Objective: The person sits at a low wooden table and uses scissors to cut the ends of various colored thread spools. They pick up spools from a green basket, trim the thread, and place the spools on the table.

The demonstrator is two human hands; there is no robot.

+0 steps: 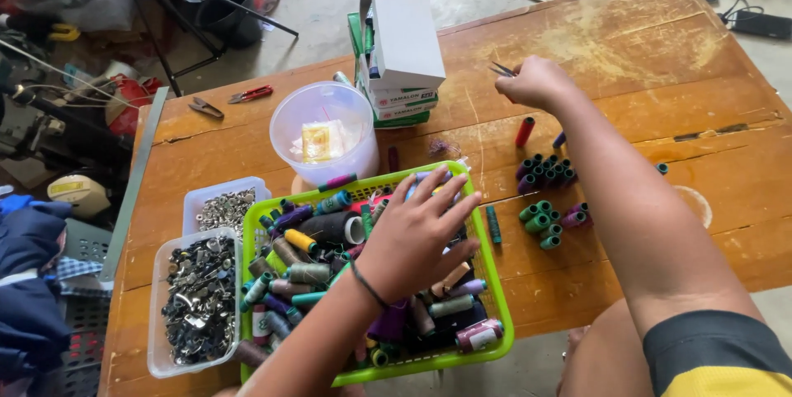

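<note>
Thread spools under spread left fingers, right fingers pinching snips

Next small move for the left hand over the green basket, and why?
Probably close the left hand on one spool and lift it out: it lies spread and empty on the spools in the green basket, while sorted spools stand upright by the right hand.

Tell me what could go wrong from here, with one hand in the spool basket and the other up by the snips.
1. The right hand holds small thread snips with the points sticking out; reaching back across could jab the left hand.
2. The left hand presses on loose spools heaped in the green basket, which sits near the table edge and might tip.
3. The upright spools could be toppled by the forearm.
</note>
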